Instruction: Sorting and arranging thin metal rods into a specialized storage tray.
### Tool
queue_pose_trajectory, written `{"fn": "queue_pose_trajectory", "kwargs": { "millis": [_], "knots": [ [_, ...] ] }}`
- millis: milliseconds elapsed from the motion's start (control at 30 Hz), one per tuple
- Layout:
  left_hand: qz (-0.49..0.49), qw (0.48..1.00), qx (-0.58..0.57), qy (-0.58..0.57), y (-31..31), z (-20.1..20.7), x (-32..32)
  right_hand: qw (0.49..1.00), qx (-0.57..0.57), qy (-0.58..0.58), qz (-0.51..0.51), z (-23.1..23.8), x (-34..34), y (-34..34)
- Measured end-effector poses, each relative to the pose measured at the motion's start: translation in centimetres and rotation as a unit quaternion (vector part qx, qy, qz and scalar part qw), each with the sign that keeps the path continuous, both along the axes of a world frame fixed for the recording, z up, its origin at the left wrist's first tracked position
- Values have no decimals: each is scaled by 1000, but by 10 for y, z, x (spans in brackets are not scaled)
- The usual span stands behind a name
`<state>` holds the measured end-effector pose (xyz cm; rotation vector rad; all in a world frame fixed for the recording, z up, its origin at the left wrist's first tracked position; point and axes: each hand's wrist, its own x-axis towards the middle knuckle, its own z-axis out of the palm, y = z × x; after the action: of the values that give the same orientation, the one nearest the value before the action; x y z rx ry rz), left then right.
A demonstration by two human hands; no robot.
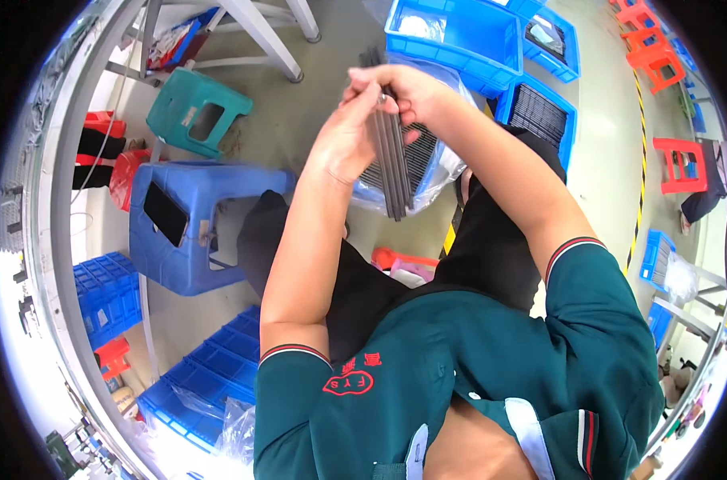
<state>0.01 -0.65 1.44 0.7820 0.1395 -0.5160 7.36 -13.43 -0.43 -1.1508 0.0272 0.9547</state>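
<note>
1. Pale concrete floor below, crowded with blue plastic bins, a blue plastic stool, a teal plastic stool and red stools farther right; yellow-black striped tape line across the floor.
2. Bundle of thin, dark grey flat strips held upright above the lap, over a clear plastic bag holding more dark strips.
3. Left hand wrapped around the bundle's middle, fingers curled closed on it.
4. Right hand closed over the bundle's upper end, fingertips pinching the strips, just above and touching the left hand.
</note>
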Motion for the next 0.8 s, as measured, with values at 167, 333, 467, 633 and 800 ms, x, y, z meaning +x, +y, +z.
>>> {"fn": "queue_pose_trajectory", "kwargs": {
  "millis": [167,333,467,633,800],
  "knots": [
    [189,980,43,44,43,-13,13,947,259,24,-187,-24,35,-7],
    [235,971,47,18,60,6,-2,965,-48,-134,-221,-108,47,5],
    [240,969,46,19,61,18,-7,919,-274,-198,-201,-182,33,31],
    [230,973,37,2,76,20,-16,847,-439,-291,-69,-233,0,66],
    [228,973,14,8,88,24,-24,791,-555,-251,59,-258,-40,70]
  ]
}}
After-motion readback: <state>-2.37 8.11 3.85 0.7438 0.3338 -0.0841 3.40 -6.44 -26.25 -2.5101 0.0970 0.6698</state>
